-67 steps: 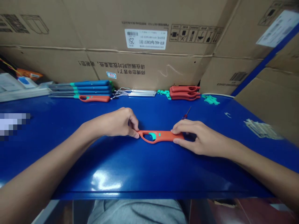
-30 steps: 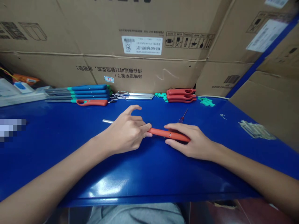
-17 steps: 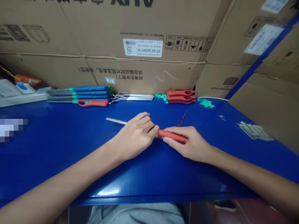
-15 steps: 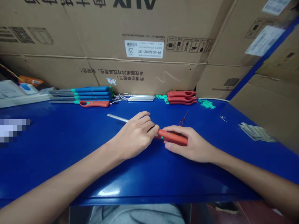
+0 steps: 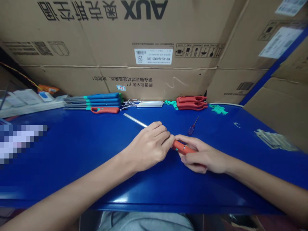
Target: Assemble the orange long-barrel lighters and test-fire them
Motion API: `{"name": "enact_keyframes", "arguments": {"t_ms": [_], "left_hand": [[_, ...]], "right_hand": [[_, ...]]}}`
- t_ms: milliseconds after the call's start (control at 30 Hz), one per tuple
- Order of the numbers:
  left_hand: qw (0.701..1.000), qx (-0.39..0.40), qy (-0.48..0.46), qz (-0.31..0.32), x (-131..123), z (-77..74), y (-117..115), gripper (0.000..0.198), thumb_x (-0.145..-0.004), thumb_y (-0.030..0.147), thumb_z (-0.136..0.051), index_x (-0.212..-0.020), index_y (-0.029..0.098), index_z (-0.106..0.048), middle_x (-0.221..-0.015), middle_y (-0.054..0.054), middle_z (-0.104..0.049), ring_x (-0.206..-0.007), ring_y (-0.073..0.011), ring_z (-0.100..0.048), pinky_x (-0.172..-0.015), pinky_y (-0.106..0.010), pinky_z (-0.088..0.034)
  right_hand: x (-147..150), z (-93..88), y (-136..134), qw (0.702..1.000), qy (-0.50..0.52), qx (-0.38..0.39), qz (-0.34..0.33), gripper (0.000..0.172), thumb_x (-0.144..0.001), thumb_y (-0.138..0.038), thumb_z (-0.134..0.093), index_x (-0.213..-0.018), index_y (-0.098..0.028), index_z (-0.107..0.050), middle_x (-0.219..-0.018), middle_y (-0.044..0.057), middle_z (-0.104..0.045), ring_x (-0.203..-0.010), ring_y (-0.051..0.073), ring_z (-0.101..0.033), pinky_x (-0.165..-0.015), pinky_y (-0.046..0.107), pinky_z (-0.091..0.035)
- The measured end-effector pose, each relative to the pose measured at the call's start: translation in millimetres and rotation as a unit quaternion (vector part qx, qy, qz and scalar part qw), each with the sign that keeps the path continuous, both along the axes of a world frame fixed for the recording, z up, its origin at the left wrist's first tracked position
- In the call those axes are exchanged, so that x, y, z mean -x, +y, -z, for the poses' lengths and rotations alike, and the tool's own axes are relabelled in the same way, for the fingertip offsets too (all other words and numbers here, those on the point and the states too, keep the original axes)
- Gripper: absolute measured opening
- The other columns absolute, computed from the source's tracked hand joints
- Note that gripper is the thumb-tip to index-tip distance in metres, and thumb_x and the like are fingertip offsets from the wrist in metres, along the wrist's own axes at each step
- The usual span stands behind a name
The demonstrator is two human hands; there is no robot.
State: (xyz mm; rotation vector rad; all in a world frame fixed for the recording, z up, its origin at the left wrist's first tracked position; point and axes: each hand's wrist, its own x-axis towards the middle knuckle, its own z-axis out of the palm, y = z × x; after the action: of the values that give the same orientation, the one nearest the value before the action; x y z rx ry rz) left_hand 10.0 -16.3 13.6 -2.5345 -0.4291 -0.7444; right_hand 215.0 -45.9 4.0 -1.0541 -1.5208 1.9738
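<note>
A long-nosed lighter with a red handle (image 5: 181, 147) is held over the middle of the blue table, its silver tube (image 5: 135, 120) pointing up and to the left. My left hand (image 5: 151, 146) is closed around the joint of tube and handle, hiding that part. Around the rear of the handle, my right hand (image 5: 204, 155) is closed, thumb and fingers on either side. A small green piece shows on the handle's side. Just beyond my right hand a screwdriver (image 5: 192, 129) with a purple handle lies on the table.
Along the back stand stacked blue lighters (image 5: 103, 100), a red lighter (image 5: 106, 110), metal tubes with wires (image 5: 150, 104), green collars (image 5: 172, 103), red handles (image 5: 191, 102) and green bits (image 5: 218, 109). Clear plastic strips (image 5: 275, 139) lie at right. A cardboard box (image 5: 115, 45) walls the back.
Both hands and the lighter sit farther right in view, partly because the view has shifted. My right hand's fingers have changed their hold on the handle.
</note>
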Motion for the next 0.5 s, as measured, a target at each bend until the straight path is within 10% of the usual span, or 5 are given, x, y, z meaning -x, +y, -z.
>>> {"name": "enact_keyframes", "arguments": {"t_ms": [500], "left_hand": [[1.0,-0.003,0.0,-0.001,-1.0,-0.6,0.0,0.028,-0.098,0.01,-0.041,-0.082,0.011,-0.063,-0.073,-0.008,-0.066,-0.076,-0.0183,-0.059,-0.075,-0.034,-0.048]], "right_hand": [[2.9,-0.2,-1.0,0.999,-0.019,-0.033,0.002,0.026,-0.075,-0.018,-0.052,-0.098,-0.021,-0.041,-0.052,-0.013,-0.041,-0.031,0.002,-0.028,-0.032,0.014,-0.022]]}}
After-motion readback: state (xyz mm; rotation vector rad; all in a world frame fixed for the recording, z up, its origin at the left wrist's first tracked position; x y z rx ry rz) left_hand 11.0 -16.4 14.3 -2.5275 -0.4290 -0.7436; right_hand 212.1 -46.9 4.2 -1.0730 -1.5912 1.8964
